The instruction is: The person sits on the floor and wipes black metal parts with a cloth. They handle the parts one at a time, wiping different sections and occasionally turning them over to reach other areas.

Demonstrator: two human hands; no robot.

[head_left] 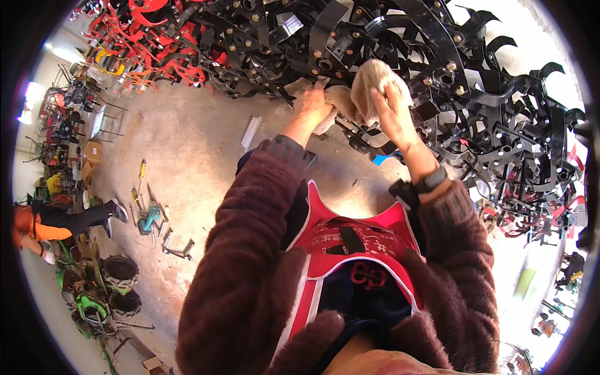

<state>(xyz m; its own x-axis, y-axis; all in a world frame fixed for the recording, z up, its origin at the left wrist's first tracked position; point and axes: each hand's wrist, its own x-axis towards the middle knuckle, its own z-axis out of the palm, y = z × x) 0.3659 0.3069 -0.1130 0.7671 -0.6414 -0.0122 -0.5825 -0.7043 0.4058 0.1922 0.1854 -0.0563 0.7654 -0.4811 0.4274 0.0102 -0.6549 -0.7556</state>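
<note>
A beige, knit-looking cloth is bunched up against the black curved tiller blades at the top of the head view. My right hand grips it, fingers pressed along its side. More of the cloth, or a second piece, stretches left to my left hand. That hand is closed on its end beside the lower edge of the blade pile, its fingertips partly hidden. Bolts and hex-shaped sockets show among the blades close to both hands.
Red tiller blades are heaped at the upper left. A teal power drill, a screwdriver and other hand tools lie on the concrete floor. Another person's leg reaches in at the left, near green machinery. More black blades fill the right.
</note>
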